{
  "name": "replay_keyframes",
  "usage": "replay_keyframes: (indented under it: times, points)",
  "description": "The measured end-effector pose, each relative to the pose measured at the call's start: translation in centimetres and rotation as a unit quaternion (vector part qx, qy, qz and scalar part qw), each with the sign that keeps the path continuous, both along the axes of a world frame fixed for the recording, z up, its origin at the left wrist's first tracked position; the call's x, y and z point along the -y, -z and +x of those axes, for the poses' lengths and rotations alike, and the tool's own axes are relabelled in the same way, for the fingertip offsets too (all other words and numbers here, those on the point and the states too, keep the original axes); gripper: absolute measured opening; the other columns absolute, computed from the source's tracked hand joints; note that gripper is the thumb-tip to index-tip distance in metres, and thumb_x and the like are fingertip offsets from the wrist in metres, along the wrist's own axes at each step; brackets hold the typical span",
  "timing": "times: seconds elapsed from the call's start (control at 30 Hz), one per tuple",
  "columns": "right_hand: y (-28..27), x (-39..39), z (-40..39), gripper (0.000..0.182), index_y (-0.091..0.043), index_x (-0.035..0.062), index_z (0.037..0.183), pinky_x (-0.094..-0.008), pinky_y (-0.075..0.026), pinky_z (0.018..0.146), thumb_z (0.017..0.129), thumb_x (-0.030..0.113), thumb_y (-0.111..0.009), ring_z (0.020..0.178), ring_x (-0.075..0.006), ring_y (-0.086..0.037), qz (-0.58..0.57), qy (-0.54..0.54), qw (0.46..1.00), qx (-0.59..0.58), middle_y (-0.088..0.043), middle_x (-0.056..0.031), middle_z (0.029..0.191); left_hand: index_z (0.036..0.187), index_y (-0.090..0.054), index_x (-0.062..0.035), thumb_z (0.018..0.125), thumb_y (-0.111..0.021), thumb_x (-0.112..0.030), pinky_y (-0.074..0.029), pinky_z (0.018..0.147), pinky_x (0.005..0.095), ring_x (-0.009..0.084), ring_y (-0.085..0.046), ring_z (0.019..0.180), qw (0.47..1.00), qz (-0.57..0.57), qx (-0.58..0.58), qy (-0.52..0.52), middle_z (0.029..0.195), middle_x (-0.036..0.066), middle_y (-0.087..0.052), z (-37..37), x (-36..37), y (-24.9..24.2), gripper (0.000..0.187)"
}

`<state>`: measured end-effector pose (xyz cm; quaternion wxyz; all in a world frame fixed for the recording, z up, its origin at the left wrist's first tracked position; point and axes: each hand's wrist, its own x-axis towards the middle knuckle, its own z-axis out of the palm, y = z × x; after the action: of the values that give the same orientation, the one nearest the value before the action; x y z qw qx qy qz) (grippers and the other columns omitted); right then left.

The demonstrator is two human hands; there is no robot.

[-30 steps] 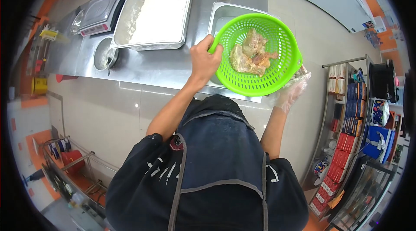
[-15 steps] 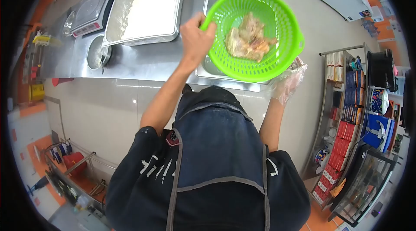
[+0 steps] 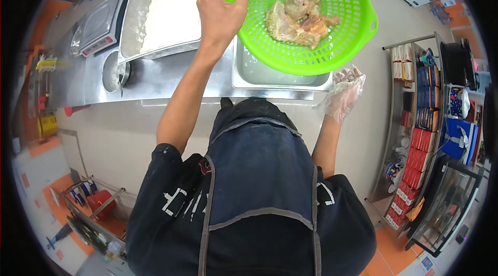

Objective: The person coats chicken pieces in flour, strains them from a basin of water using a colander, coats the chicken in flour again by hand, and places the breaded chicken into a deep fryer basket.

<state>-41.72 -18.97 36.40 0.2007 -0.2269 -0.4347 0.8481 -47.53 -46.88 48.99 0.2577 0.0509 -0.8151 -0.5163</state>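
My left hand [image 3: 223,14] grips the rim of a bright green plastic colander [image 3: 358,32], its fingers wrapped over the left edge. Several pieces of raw, seasoned chicken [image 3: 301,19] lie together in the colander. The colander is held up over a rectangular steel pan [image 3: 282,85], covering the pan's far part. Below the colander's right side is my right hand [image 3: 346,89], in a loose clear plastic glove. It is apart from the rim, and its fingers look loosely bent with nothing visible in them.
A large steel tray of white flour [image 3: 174,6] stands on the steel counter [image 3: 161,81] at left. Beside it are a digital scale [image 3: 104,24] and a small metal bowl [image 3: 115,71]. A shelf rack with red boxes [image 3: 415,172] stands on the right.
The colander has risen away from me and tilted, showing more of the steel pan. My left hand moved up with it. My right hand has come apart from the colander's underside.
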Motion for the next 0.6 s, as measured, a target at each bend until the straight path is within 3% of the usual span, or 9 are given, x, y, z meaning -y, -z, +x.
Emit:
replay_keyframes:
  times: [0.27, 0.37, 0.47, 0.6]
  points:
    - [-0.4, 0.2, 1.0, 0.03, -0.046, 0.0002, 0.104, -0.0257, -0.043, 0.058, 0.091, 0.026, -0.036, 0.061, -0.0146, -0.047, 0.081, 0.041, 0.996, 0.023, -0.049, -0.0075, 0.075, 0.062, -0.045, 0.0016, 0.069, -0.058, -0.007, -0.033, 0.047, 0.0228, 0.0048, -0.038, 0.052, 0.996, -0.043, -0.067, 0.05, 0.052, 0.0, -0.042, -1.1, 1.4, 0.4, 0.017]
    - [0.4, -0.8, 1.6, 0.029, -0.046, 0.0004, 0.102, -0.0256, -0.042, 0.055, 0.091, 0.025, -0.037, 0.059, -0.015, -0.047, 0.034, 0.058, 0.997, 0.035, -0.049, -0.0077, 0.074, 0.063, -0.049, 0.0029, 0.065, -0.058, -0.005, -0.037, 0.046, 0.0265, 0.0135, -0.042, 0.046, 0.998, 0.004, -0.058, 0.033, 0.056, 0.008, -0.052, -1.4, 4.3, -1.1, 0.011]
    - [0.7, -0.8, 2.9, 0.027, -0.046, 0.0013, 0.101, -0.0251, -0.041, 0.053, 0.091, 0.025, -0.037, 0.058, -0.0154, -0.046, 0.024, 0.094, 0.995, 0.027, -0.049, -0.0079, 0.074, 0.063, -0.052, -0.0004, 0.07, -0.06, -0.004, -0.033, 0.048, 0.0199, 0.0032, -0.041, 0.053, 0.989, 0.087, -0.111, 0.051, 0.057, -0.003, -0.049, -1.6, 7.9, -2.0, 0.012]
    - [0.9, 0.7, 4.9, 0.025, -0.046, 0.003, 0.098, -0.0246, -0.039, 0.051, 0.091, 0.025, -0.036, 0.058, -0.0157, -0.046, 0.026, 0.131, 0.991, 0.018, -0.049, -0.0082, 0.074, 0.07, -0.056, 0.0004, 0.072, -0.061, -0.003, -0.035, 0.05, 0.0175, 0.0024, -0.046, 0.056, 0.974, 0.171, -0.149, -0.001, 0.064, -0.001, -0.056, -0.5, 13.4, -4.7, 0.006]
